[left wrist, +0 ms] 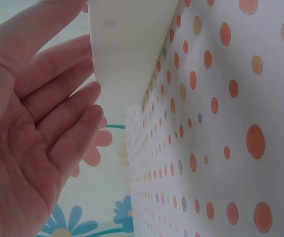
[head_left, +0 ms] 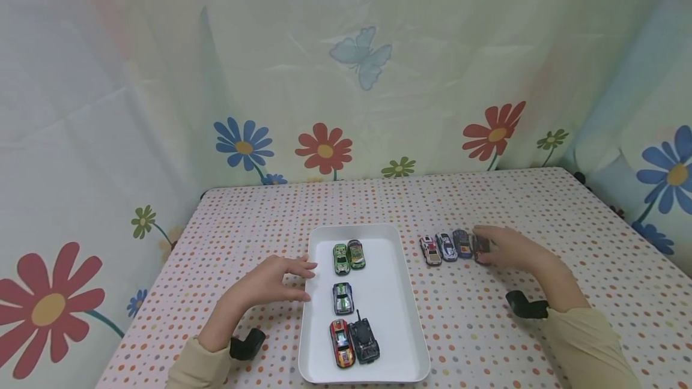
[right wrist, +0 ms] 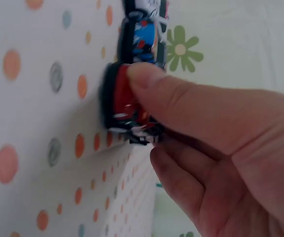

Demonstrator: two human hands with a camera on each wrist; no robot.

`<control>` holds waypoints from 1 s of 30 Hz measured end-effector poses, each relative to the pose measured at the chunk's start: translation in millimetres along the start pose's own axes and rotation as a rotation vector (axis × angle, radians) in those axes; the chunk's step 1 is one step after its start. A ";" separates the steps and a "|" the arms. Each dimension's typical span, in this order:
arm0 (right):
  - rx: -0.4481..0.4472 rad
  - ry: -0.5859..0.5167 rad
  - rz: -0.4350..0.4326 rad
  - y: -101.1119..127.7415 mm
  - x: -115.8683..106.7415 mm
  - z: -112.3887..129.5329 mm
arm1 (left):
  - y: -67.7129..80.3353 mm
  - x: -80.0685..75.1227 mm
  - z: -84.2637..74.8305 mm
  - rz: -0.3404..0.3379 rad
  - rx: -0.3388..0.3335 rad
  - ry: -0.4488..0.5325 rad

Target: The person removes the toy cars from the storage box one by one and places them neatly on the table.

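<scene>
A white tray [head_left: 389, 293] holds several toy cars. Two green toy cars [head_left: 342, 259] are side by side near its far end, and a silver, green and blue one [head_left: 343, 299] lies mid-tray. Nearer me are a red and yellow toy car [head_left: 342, 343] and a black toy tank [head_left: 364, 339]. My left hand [head_left: 272, 281] is at the tray's left rim, fingers extended. To the right of the tray, my right hand [head_left: 508, 249] pinches a red and black toy car [right wrist: 127, 98] between thumb and fingers, at the end of a row.
Beside the held car stand a blue toy car [head_left: 462, 244], a white and blue one [head_left: 446, 247] and a white and red one [head_left: 430, 250]. A dotted cloth [head_left: 259, 221] covers the table. Flowered sheets [head_left: 411, 77] hang behind and at the sides.
</scene>
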State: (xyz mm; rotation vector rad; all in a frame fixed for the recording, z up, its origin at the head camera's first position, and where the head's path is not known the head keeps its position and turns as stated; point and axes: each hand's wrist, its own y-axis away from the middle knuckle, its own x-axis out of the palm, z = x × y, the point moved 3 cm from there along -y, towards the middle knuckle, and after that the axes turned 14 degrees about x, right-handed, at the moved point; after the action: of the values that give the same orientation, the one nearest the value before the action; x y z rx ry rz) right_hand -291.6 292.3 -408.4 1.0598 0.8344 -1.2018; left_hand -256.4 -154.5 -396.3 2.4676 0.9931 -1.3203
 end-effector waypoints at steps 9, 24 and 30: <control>-0.046 -0.034 0.008 -2.7 1.8 -8.2 | 0.4 0.9 0.3 -0.006 -0.003 -0.007; -0.312 -0.136 -0.288 53.6 -48.9 93.4 | 1.0 -1.5 -1.2 -0.007 0.007 0.005; -0.535 -0.117 -0.208 73.6 -13.2 157.5 | 0.7 -0.5 -1.1 -0.003 0.011 -0.001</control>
State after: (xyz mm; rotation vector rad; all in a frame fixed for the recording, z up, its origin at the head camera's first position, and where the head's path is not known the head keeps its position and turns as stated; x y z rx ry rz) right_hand -227.0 149.0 -332.9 0.4727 1.1147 -1.1100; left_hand -255.4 -154.8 -395.4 2.4742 0.9916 -1.3317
